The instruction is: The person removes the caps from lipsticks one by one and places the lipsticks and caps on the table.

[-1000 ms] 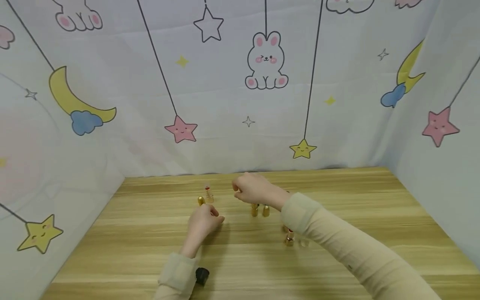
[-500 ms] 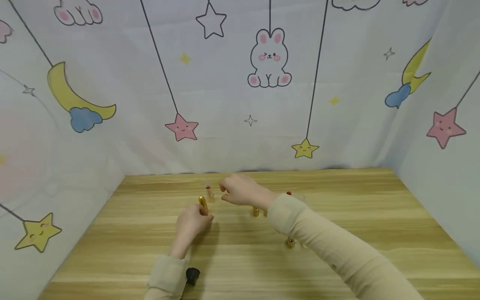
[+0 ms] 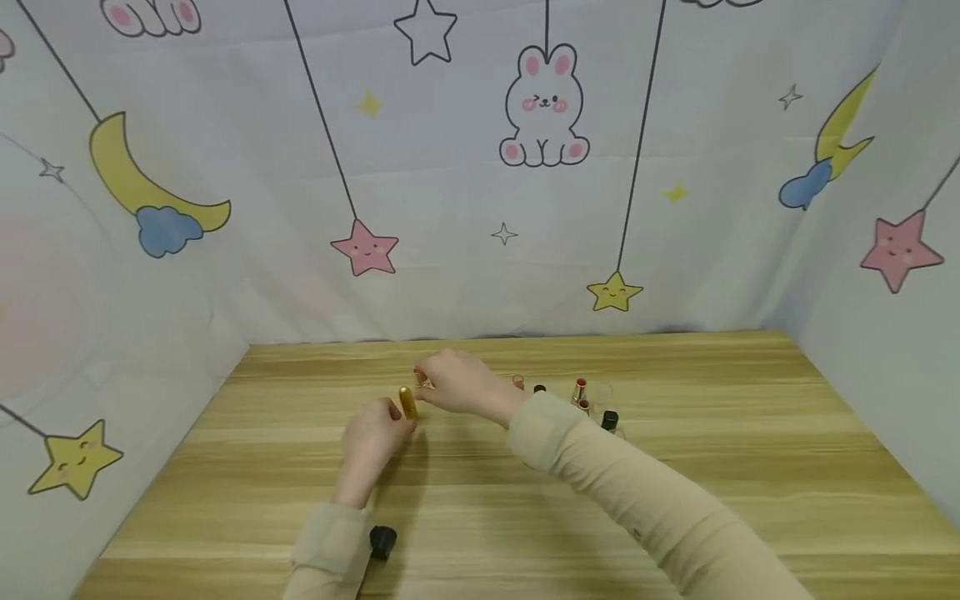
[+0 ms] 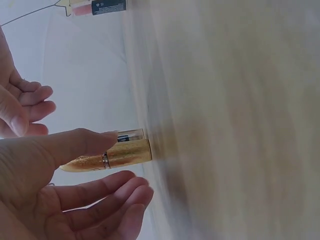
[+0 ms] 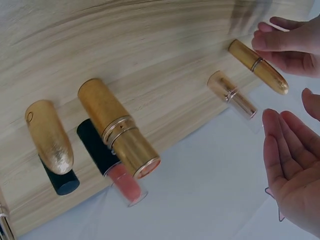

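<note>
A closed gold lipstick (image 3: 407, 403) with a rounded top stands upright on the wooden table. Beside it is my left hand (image 3: 371, 437); in the left wrist view the thumb passes close over the gold lipstick (image 4: 127, 155), and loosely bent fingers lie apart on its other side. Whether the thumb touches it I cannot tell. Just behind stands a lipstick with a clear cap and pale gold base (image 5: 224, 86), partly hidden by my right hand (image 3: 461, 383) in the head view. That hand, its fingers extended, is near the clear-capped lipstick and holds nothing (image 5: 295, 165).
To the right stand an uncapped gold lipstick (image 5: 120, 127), a gold bullet-shaped cap (image 5: 50, 135) and a black-and-pink lip gloss tube (image 5: 125, 182). Farther right are a red lipstick (image 3: 580, 390) and a black-topped item (image 3: 610, 419). A black object (image 3: 382, 542) lies beside the left sleeve. Printed cloth encloses the table.
My left hand has shifted left, uncovering more of the gold lipstick. My right hand has travelled left to the clear-capped lipstick, and its arm now uncovers items at the right.
</note>
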A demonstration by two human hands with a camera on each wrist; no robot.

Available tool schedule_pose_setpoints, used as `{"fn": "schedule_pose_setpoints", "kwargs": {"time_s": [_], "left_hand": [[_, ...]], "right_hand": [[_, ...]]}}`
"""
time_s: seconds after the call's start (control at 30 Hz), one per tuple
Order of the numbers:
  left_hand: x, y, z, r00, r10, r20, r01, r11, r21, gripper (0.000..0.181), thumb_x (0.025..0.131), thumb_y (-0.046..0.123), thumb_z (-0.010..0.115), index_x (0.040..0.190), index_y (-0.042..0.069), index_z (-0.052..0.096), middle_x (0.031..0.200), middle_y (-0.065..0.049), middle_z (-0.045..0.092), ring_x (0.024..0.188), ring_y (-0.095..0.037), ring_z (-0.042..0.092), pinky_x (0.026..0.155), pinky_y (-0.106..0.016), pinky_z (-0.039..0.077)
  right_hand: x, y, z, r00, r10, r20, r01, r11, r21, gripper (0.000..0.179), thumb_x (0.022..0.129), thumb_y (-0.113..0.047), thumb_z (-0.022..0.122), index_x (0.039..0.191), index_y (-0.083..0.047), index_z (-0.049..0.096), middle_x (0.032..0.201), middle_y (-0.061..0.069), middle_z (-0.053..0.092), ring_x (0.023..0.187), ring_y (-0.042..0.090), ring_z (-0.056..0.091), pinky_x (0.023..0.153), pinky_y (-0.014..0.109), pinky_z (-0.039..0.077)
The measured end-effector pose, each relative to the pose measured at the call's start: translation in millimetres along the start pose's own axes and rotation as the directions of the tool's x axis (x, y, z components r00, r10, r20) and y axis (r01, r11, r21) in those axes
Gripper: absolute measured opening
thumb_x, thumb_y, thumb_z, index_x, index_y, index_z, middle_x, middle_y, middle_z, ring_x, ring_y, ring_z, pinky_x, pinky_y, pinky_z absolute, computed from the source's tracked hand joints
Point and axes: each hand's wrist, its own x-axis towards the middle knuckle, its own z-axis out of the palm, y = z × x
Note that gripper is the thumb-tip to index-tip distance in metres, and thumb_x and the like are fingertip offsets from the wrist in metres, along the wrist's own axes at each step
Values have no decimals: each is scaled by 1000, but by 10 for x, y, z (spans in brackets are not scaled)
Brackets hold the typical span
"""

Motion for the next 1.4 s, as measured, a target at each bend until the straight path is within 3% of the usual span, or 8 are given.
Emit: {"fn": "schedule_pose_setpoints", "kwargs": {"time_s": [0.17,0.33,0.53,0.73,0.97,1.1,1.4], "left_hand": [[68,-19,3,1000,14,-21,-15,999,-34,31,79,20,74,94,-6,68,95,-20,70,79,-31,65,65,-41,50],[141,-42,14,999,30,-16,-31,996,-86,31,79,18,75,96,-7,67,96,-21,68,84,-31,63,73,-43,48],[181,-83,27,999,44,17,-41,986,-159,24,77,14,74,91,-3,66,93,-20,70,86,-31,64,79,-45,49],[210,-112,51,998,58,20,-54,982,-183,20,74,12,72,88,-1,66,92,-20,72,85,-31,66,76,-42,52],[268,-126,99,994,95,-62,-103,986,-132,11,68,9,70,74,3,64,73,-10,65,67,-23,54,62,-35,44],[285,-127,124,989,125,-81,-133,986,-104,11,66,9,71,73,2,65,73,-12,66,66,-25,56,62,-37,46],[286,-98,131,992,107,-68,-115,985,-131,14,66,10,75,73,3,65,69,-6,61,65,-20,51,61,-32,42]], "right_hand": [[72,-38,38,1000,1,-16,-1,1000,-9,25,91,-33,64,101,-10,66,86,-2,68,68,6,54,57,19,43],[143,-85,38,1000,7,-28,-6,1000,18,28,90,-30,66,105,-7,67,90,1,70,69,8,58,57,18,45],[233,-136,111,999,3,-37,-4,999,-35,26,89,-32,68,102,-9,68,95,0,71,77,11,61,63,22,47],[291,-175,193,999,-3,-35,0,998,-62,18,91,-28,65,94,-11,67,89,-1,70,73,10,59,61,20,45],[335,-192,274,999,8,-51,-12,997,-76,20,91,-31,66,85,-12,64,81,-1,63,67,10,52,54,22,40],[351,-172,320,997,0,-75,-6,997,-83,22,90,-27,65,74,-13,59,70,-2,56,61,10,45,51,22,36],[342,-162,336,997,0,-79,-7,996,-89,23,92,-22,63,72,-12,57,69,-1,57,60,10,44,51,22,35]]}}
